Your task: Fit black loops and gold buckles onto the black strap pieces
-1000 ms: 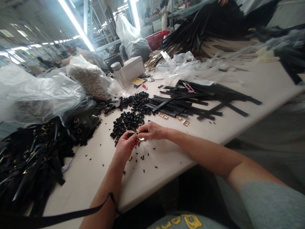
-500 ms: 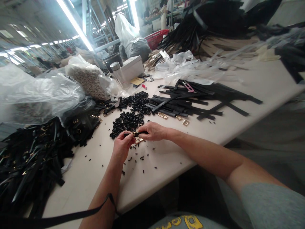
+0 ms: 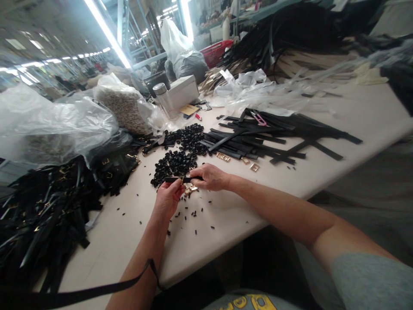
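Between my two hands is a short black strap (image 3: 172, 179) with a bit of gold metal, probably a buckle, near its middle. My left hand (image 3: 169, 194) pinches the strap on the left, fingers closed. Around its other part my right hand (image 3: 211, 177) is closed, and the fingers hide much of it. Gold buckles (image 3: 191, 188) lie on the table just below my fingers. Right behind my hands sits a pile of small black loops (image 3: 174, 162). Tiny black pieces (image 3: 194, 213) are scattered in front.
Black straps (image 3: 258, 135) with pink-handled snips (image 3: 259, 119) on top lie to the right. At left are a heap of buckled straps (image 3: 41, 211) and clear plastic bags (image 3: 54, 125). A bottle (image 3: 164, 100), a white box (image 3: 183, 91) and loose gold buckles (image 3: 254, 167) stand or lie beyond.
More of the black strap now sticks out to the left past my left fingers. My hands stay nearly in place, while the whole view has shifted slightly.
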The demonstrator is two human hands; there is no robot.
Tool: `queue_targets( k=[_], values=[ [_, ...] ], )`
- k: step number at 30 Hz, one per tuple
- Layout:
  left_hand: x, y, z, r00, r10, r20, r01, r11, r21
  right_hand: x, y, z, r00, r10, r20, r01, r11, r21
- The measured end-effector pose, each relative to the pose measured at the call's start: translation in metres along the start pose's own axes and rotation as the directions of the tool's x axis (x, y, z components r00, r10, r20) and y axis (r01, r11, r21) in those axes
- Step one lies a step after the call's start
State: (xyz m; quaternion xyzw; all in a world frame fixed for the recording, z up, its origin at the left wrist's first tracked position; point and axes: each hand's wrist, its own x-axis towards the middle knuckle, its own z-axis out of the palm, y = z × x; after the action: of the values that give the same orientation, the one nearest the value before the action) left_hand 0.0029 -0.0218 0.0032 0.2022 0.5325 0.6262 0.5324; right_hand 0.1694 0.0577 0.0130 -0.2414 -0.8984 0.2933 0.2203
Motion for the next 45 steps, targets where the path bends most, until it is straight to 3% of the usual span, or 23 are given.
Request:
queue_targets(
  k=[5, 10, 13, 22, 27, 31, 38, 41, 45],
  values=[
    [0.000, -0.006, -0.003, 0.997, 0.018, 0.075, -0.024, 0.996, 0.085, -0.001, -0.003, 0.004, 1.000, -0.008, -0.019, 0.009, 1.000, 0.027],
    [-0.001, -0.008, -0.006, 0.977, 0.177, 0.120, -0.201, 0.950, 0.238, -0.001, -0.003, 0.007, 0.996, 0.039, -0.084, -0.034, 0.998, 0.060],
    [-0.003, -0.005, -0.004, 0.964, 0.236, 0.121, -0.257, 0.941, 0.218, 0.000, -0.001, 0.006, 0.992, 0.064, -0.109, -0.053, 0.993, 0.104],
    [-0.003, 0.002, -0.006, 0.973, 0.047, 0.228, -0.044, 0.999, -0.015, 0.001, 0.001, -0.001, 0.989, 0.058, -0.139, -0.013, 0.953, 0.304],
    [-0.006, 0.002, -0.007, 0.948, 0.040, 0.316, -0.048, 0.999, 0.017, -0.001, -0.001, -0.003, 0.997, 0.028, -0.073, 0.003, 0.923, 0.384],
    [-0.006, -0.001, -0.006, 0.935, -0.038, 0.353, 0.000, 0.994, 0.107, -0.003, -0.005, -0.004, 1.000, 0.002, 0.010, -0.006, 0.916, 0.401],
    [-0.003, -0.001, -0.009, 0.955, 0.015, 0.296, -0.084, 0.972, 0.220, -0.004, -0.003, -0.007, 0.999, -0.023, 0.049, 0.017, 0.994, 0.103],
    [-0.004, 0.002, -0.008, 0.957, 0.023, 0.288, -0.098, 0.964, 0.248, -0.004, -0.001, -0.009, 0.997, -0.058, 0.057, 0.053, 0.996, 0.078],
    [-0.006, 0.005, -0.005, 0.959, 0.053, 0.277, -0.137, 0.946, 0.295, -0.004, 0.004, -0.009, 0.997, -0.074, -0.025, 0.072, 0.995, -0.072]
  ],
)
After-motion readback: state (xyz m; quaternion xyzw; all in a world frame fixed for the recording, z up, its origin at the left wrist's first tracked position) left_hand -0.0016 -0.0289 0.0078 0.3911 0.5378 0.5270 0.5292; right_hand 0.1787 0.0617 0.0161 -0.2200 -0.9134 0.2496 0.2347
